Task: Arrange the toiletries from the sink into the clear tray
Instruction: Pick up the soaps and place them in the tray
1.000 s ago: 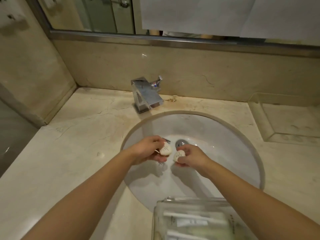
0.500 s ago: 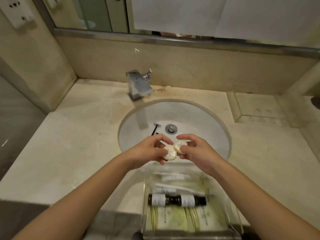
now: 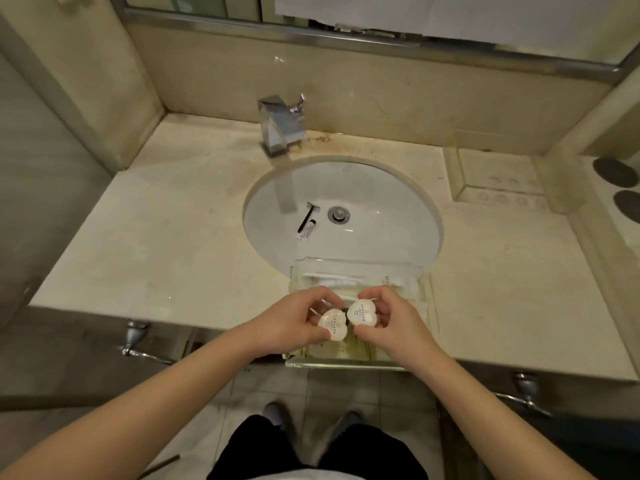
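My left hand [image 3: 294, 317] holds a small round white wrapped soap [image 3: 333, 325], and my right hand [image 3: 388, 317] holds a second wrapped soap [image 3: 362, 312]. Both hover side by side over the clear tray [image 3: 424, 299], which stands at the counter's front edge with white packets inside. In the white sink [image 3: 388, 209], left of the drain [image 3: 338, 214], lie a black-handled razor [image 3: 308, 216] and a small tube [image 3: 307, 231].
A chrome faucet [image 3: 281, 124] stands behind the basin. A second clear tray [image 3: 498, 178] sits at the back right, with two dark round pads [image 3: 614, 173] beyond it. The marble counter [image 3: 156, 237] stretches to the left. Metal hooks hang below the counter's front.
Both hands have come out of the sink toward me, each with its soap, and now hang over the tray. The view has pulled back, which uncovers the razor and tube.
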Available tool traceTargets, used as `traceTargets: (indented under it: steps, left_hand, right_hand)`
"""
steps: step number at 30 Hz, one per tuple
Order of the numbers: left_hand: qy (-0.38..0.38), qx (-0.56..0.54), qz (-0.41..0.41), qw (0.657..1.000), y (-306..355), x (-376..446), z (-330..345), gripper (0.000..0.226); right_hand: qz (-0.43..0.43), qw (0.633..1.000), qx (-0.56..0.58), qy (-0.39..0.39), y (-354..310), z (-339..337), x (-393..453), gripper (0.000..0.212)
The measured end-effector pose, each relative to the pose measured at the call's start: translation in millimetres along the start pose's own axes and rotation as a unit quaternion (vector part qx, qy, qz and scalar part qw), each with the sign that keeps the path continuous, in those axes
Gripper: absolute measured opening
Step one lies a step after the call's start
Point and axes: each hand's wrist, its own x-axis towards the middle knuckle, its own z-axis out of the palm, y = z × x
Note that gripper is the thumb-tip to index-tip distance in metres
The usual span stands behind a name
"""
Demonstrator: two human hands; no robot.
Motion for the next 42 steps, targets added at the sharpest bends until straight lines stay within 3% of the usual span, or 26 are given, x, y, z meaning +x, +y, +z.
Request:
traceTargets:
  steps: [6,14,23,28,33,42]
  left_hand:
    - [0.061,0.063,-0.018,0.996,-20,-25,14,0.038]
    - [0.129,0.106,-0.040,0.985,-27,-26,33,0.037]
    - [0.136,0.240,-0.010,0.961,-32,-23,39,0.038]
    - [0.125,0.358,0.064,0.923,-36,-20,35,0.015]
    - [0.074,0.379,0.104,0.916,-39,-20,28,0.016]
    - [0.074,0.385,0.124,0.912,-42,-17,28,0.015]
  right_hand:
    - [-0.072,0.994,-0.084,0.019,12,29,-24,0.042]
    - [-0.080,0.967,-0.228,0.079,27,52,-29,0.047]
    - [-0.060,0.954,-0.278,0.098,29,56,-28,0.025]
    - [-0.045,0.955,-0.278,0.091,27,55,-24,0.024]
    - [-0.062,0.961,-0.259,0.076,30,53,-24,0.020]
    - [-0.107,0.947,-0.298,0.052,29,56,-18,0.016]
